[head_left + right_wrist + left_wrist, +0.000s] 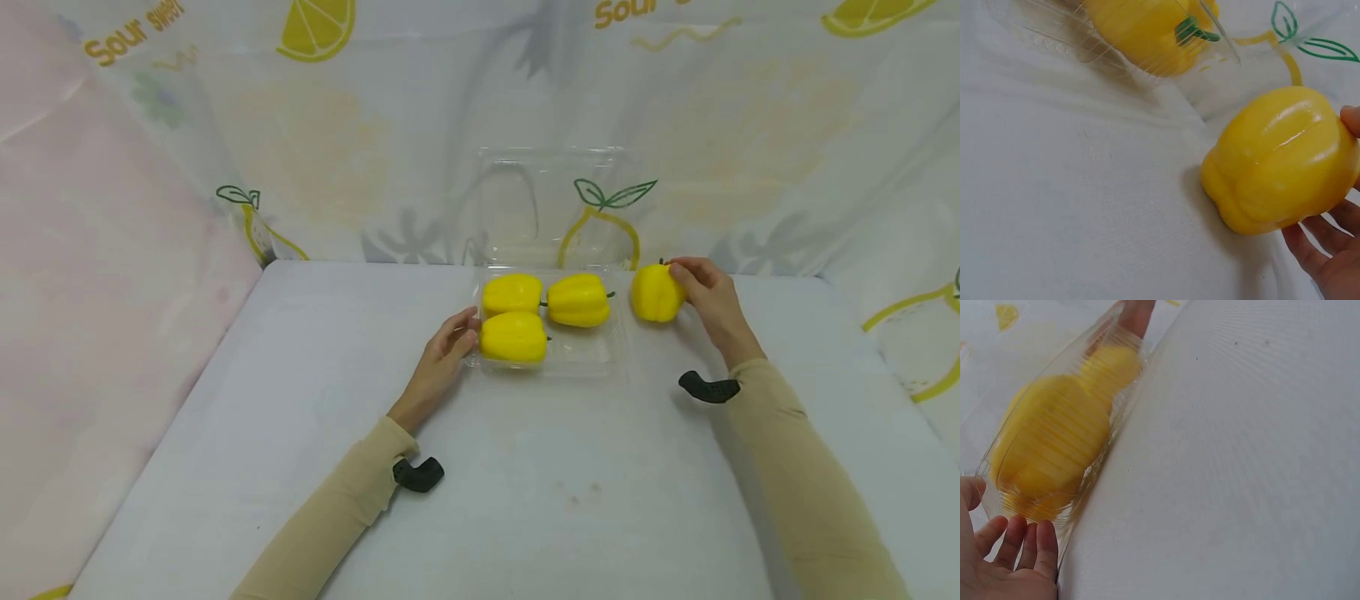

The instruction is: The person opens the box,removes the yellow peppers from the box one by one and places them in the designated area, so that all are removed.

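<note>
A yellow bell pepper (pixel 657 293) with a green stem is held in my right hand (pixel 712 304), just right of a clear plastic clamshell container (pixel 585 354). In the right wrist view, thumb and fingers grip this pepper from the right, close over the table. The container stands with its lid (pixel 517 200) raised at the back. Inside lie three more yellow peppers: one at back left (pixel 512 293), one at back right (pixel 580 300) and one at front left (pixel 513 337). My left hand (pixel 1007 565) rests its fingertips against the container's left end wall, thumb spread apart.
A white-covered table (pixel 337 333) carries everything. Behind it hangs a white curtain (pixel 420 117) with lemon prints, close to the raised lid. A pink cloth (pixel 90 250) borders the left side. Each sleeve has a black curved piece at the wrist.
</note>
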`<action>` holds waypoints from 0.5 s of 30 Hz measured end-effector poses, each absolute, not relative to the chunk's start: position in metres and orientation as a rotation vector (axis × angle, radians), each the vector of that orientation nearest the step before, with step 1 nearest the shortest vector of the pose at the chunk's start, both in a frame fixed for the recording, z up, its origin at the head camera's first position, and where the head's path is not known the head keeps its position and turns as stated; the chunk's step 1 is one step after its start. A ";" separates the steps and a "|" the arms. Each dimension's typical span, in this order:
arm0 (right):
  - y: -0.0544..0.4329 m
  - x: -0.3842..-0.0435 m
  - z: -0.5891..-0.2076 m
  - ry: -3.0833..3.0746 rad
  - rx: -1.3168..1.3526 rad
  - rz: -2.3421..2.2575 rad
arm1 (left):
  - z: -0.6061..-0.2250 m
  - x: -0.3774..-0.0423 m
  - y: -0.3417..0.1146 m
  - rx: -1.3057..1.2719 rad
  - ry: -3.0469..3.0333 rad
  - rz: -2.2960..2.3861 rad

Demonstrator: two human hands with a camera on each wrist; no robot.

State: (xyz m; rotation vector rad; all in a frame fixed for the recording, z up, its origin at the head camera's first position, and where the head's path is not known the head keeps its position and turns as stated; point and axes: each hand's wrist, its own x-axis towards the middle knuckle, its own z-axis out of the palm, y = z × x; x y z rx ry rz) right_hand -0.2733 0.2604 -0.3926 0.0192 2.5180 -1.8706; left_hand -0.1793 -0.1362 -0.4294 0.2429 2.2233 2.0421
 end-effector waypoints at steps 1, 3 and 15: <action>0.261 -0.274 -0.392 2.511 0.018 -1.873 | -0.429 -0.179 -0.136 0.245 2.231 2.040; 0.262 -0.276 -0.391 2.504 0.020 -1.864 | -0.430 -0.180 -0.136 0.250 2.243 2.038; 0.260 -0.281 -0.393 2.478 -0.008 -1.835 | -0.433 -0.180 -0.137 0.270 2.267 2.030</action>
